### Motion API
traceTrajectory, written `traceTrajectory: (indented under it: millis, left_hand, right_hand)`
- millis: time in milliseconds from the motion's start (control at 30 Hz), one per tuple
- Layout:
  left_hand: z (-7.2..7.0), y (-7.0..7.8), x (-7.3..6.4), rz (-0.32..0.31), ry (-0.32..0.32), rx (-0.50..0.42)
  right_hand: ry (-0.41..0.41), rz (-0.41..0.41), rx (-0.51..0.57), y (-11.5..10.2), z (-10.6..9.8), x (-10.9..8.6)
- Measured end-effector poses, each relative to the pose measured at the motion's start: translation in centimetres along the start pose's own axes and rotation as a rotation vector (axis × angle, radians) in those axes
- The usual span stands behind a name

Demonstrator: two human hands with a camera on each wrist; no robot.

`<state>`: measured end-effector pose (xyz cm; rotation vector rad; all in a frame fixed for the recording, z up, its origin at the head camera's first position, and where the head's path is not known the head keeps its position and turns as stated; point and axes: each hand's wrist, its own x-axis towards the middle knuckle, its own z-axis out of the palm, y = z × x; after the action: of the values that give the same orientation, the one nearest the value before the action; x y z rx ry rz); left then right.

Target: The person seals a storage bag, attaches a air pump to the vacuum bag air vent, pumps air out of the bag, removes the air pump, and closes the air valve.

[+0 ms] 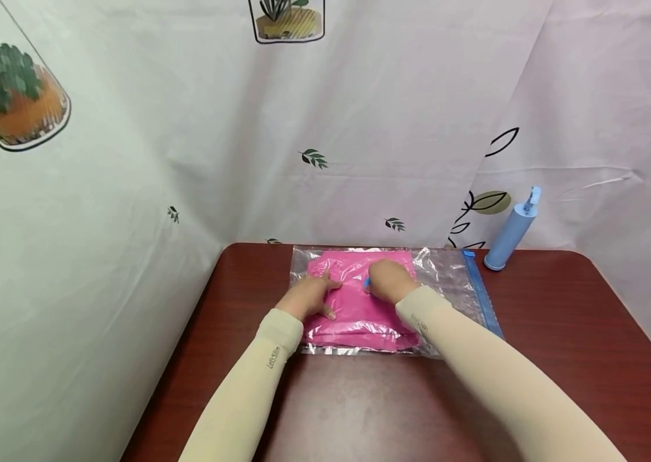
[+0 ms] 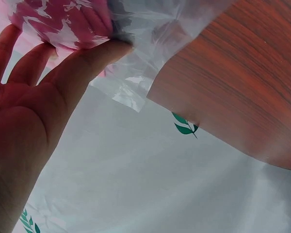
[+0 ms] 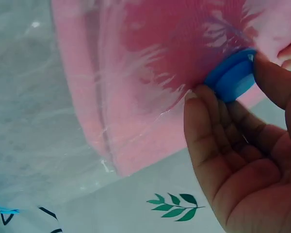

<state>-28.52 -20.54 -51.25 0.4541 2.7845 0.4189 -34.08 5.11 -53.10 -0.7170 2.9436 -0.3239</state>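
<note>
A clear plastic storage bag (image 1: 447, 273) lies flat on the table, with folded pink fabric (image 1: 354, 314) inside it. Its blue zip strip (image 1: 483, 295) runs down the right side. My right hand (image 1: 390, 280) pinches a round blue valve cap (image 3: 235, 80) on the bag's upper face between thumb and fingers, as the right wrist view shows. On the left part of the bag rests my left hand (image 1: 309, 296), its fingers spread over the plastic and the pink fabric. Whether the cap is turned or lifted from its seat I cannot tell.
A blue hand pump (image 1: 510, 237) stands at the back right of the dark red wooden table (image 1: 395, 404), beyond the zip strip. White patterned cloth (image 1: 360, 128) hangs behind the table and along its sides.
</note>
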Motion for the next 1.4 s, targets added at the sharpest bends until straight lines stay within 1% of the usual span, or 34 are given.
traceTrajectory:
  millis: [33,100,133,200,267,300,333,367,433,500,600,633,700,733,800,833,900,933,1033,1067,1133,1200,1233,1267,1333,1367,1400]
  left_hand:
    - [-0.1,0.1,-0.1,0.001,-0.001,0.000]
    - [-0.3,0.3,-0.3,0.000,-0.001,0.005]
    - [-0.3,0.3,-0.3,0.002,0.004,0.012]
    - [-0.7,0.7,-0.6,-0.005,-0.002,0.002]
    - [-1.1,1.1,-0.9,-0.009,-0.005,-0.007]
    - [-1.0,1.0,-0.9,-0.006,0.001,-0.010]
    - [-1.3,1.2,-1.1,-0.009,-0.006,-0.017]
    - [-1.3,1.2,-1.1,-0.011,-0.010,-0.027]
    - [-0.9,0.7,-0.8,-0.001,0.001,-0.026]
    - [-0.4,0.3,-0.4,-0.002,0.000,-0.020]
    - [0.2,-0.3,0.0,0.013,0.007,-0.008]
    - [0.2,-0.2,0.0,0.013,0.006,-0.007]
    - [0.2,-0.1,0.0,0.019,0.012,-0.011]
    - [-0.1,0.3,-0.2,0.018,0.007,-0.012]
    - [-0.9,1.2,-0.8,0.005,-0.007,-0.029]
    - [-1.0,1.3,-1.1,0.010,-0.002,-0.030]
    - [-1.7,1.9,-1.6,0.000,-0.012,-0.027]
    - [-1.8,1.9,-1.7,0.003,-0.009,-0.027]
    - [-1.5,1.4,-1.6,0.017,0.010,-0.021]
    - [-1.5,1.4,-1.4,0.012,0.009,-0.016]
    - [-1.1,1.0,-1.1,0.019,0.020,-0.010]
    - [-1.2,1.3,-1.2,0.009,0.014,-0.013]
    - [-1.4,1.5,-1.2,0.004,0.009,-0.011]
    - [-1.1,1.2,-1.0,0.004,0.013,-0.015]
    - [-1.0,1.2,-0.8,-0.016,0.003,-0.045]
    - [-0.7,0.9,-0.6,-0.019,0.005,-0.046]
    - [-0.5,0.6,-0.5,-0.016,0.010,-0.046]
  right_hand:
    - [0.018,-0.029,-0.009,0.1,0.1,0.0]
    - [0.018,-0.094,-0.013,-0.6,-1.1,-0.8]
    - [0.006,-0.121,-0.007,-1.0,-1.9,-1.2]
    - [-0.031,-0.151,0.018,-1.9,-3.6,-2.2]
    - [-0.075,-0.121,0.048,-2.7,-5.0,-2.8]
    - [-0.084,-0.085,0.067,-2.8,-5.2,-2.9]
    - [-0.087,-0.042,0.087,-2.9,-5.3,-2.8]
    - [-0.084,-0.001,0.095,-2.9,-5.2,-2.7]
    - [-0.070,0.054,0.085,-2.6,-4.2,-2.1]
    - [-0.057,0.083,0.067,-2.6,-3.5,-1.8]
    - [0.002,0.055,0.003,-2.4,-2.4,-1.6]
    - [0.016,0.045,-0.011,-2.6,-2.6,-2.0]
    - [0.049,0.027,-0.036,-2.5,-2.2,-2.0]
    - [0.053,0.018,-0.032,-2.4,-2.2,-1.9]
    - [0.034,0.018,-0.022,-2.0,-1.9,-1.5]
    - [0.019,0.020,-0.015,-1.7,-1.6,-1.3]
    - [-0.001,0.027,0.001,-0.9,-0.8,-0.4]
    - [0.000,0.024,0.006,-0.5,-0.4,-0.1]
    - [0.012,0.000,0.007,0.2,0.2,0.5]
    - [0.019,-0.010,0.015,0.4,0.3,0.5]
    - [0.061,-0.048,0.062,0.8,0.2,0.3]
    - [0.059,-0.062,0.115,0.8,-1.5,-0.9]
    - [0.092,-0.080,0.144,1.3,-2.0,-1.5]
    - [0.130,-0.095,0.171,1.6,-2.8,-2.3]
    - [0.138,-0.086,0.240,1.8,-5.8,-4.9]
    - [0.141,-0.066,0.272,2.0,-7.4,-6.4]
    - [0.166,-0.052,0.305,2.5,-8.4,-7.8]
